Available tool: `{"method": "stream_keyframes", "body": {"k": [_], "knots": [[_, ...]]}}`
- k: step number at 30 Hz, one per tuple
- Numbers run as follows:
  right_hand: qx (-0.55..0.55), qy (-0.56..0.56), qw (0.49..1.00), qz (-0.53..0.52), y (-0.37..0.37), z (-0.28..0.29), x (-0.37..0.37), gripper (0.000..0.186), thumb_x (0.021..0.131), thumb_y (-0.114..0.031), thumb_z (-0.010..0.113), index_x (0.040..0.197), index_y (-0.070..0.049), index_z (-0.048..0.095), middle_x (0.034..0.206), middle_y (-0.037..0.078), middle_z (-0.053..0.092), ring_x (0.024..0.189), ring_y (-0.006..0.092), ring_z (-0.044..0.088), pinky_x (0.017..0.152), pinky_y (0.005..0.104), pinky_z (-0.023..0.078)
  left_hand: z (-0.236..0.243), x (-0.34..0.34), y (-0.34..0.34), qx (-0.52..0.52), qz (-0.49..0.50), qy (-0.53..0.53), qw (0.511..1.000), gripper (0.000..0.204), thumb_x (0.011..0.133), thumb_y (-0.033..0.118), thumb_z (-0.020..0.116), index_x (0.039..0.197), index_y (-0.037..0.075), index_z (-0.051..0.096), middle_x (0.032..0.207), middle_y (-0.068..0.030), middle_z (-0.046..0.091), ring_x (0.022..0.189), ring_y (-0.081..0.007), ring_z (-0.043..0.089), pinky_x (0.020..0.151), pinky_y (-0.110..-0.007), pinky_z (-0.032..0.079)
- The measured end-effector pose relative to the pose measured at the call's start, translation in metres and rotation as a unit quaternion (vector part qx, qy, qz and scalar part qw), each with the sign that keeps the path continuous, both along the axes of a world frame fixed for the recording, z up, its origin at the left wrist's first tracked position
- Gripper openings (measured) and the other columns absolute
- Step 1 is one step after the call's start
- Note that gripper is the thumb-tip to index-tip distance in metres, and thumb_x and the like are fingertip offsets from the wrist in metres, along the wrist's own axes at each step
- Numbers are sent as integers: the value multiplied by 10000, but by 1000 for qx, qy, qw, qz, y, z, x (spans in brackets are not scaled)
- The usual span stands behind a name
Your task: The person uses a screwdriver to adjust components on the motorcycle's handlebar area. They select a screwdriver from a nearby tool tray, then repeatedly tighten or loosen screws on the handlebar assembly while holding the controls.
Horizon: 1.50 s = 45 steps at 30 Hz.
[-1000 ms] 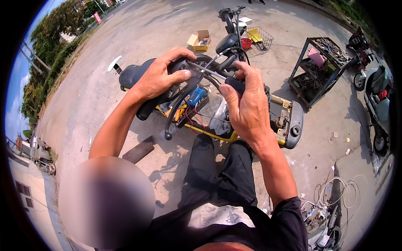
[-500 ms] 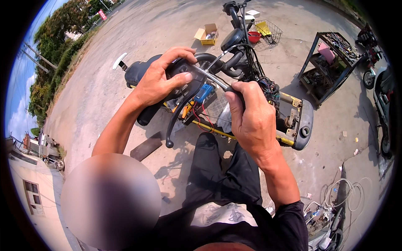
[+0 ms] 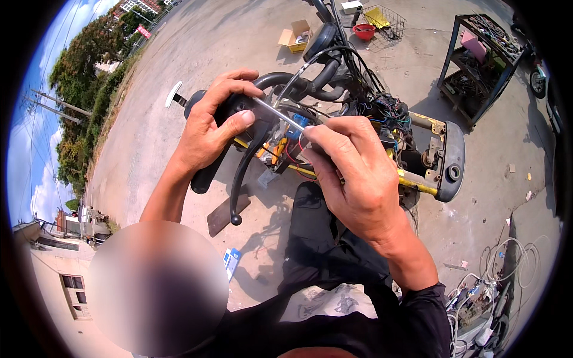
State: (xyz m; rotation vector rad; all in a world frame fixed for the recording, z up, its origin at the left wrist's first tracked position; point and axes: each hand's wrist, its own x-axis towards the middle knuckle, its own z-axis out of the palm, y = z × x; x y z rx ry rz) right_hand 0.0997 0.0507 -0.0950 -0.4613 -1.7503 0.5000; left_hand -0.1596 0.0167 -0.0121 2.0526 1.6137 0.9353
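Observation:
My left hand (image 3: 203, 134) is closed around the black control housing (image 3: 240, 108) on the handlebar, thumb on one side and fingers over the top. Below it hang the black rubber grip (image 3: 206, 177) and a curved brake lever (image 3: 242, 179) with a ball end. In my right hand (image 3: 364, 182) is a screwdriver (image 3: 279, 113), pinched by its handle, which the fingers mostly hide. Its metal shaft slants up and left to the housing beside my left fingertips. Whether the tip sits in a screw cannot be seen.
The stripped electric scooter has a yellow frame (image 3: 418, 182) and exposed wiring (image 3: 391, 113). A cardboard box (image 3: 293, 39), red bowl (image 3: 364, 31) and wire basket (image 3: 391, 27) lie beyond. At right stand a metal tool rack (image 3: 474, 74) and a pile of hoses (image 3: 507, 268).
The view has shifted, and both hands stay at the housing. My right hand has turned around the screwdriver handle, its fingers now more spread. A blue-and-white packet on the ground has come into view.

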Motion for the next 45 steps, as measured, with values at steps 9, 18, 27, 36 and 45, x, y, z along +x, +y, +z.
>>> {"method": "stream_keyframes", "body": {"k": [9,18,27,36,45], "knots": [[-119,58,991,24,2,-24,12,308,818,-10,812,1093,6,674,927,142,672,709,286,663,589,365,541,-3,1,1,0,0,-30,1000,347,949,233,748,1224,81,601,1461,-161,528,1304,-260,544,1101,-370,424],[-148,54,987,37,20,-33,10,257,809,-41,818,1026,-6,686,867,132,678,694,304,681,585,360,548,-4,4,7,17,-3,-7,1000,331,984,268,724,1232,93,593,1492,-190,503,1361,-317,527,1137,-428,408],[-226,67,968,83,22,-40,-5,223,825,-47,811,1010,11,699,868,152,701,720,293,684,652,344,555,0,-7,7,28,-12,58,998,307,1003,252,658,1256,98,576,1506,-294,474,1321,-312,569,1076,-409,477],[-279,149,939,135,22,-49,-13,284,804,-37,839,1036,12,682,897,138,707,744,301,693,653,320,554,0,-14,7,28,-18,54,998,344,1008,314,654,1277,128,551,1493,-354,452,1297,-338,594,1078,-449,508],[-278,110,941,157,28,-44,-20,264,812,-55,835,1016,3,678,890,132,697,745,306,697,631,336,547,3,-9,4,28,10,56,998,355,997,317,660,1263,111,548,1478,-351,458,1251,-327,622,1017,-437,551]]}}
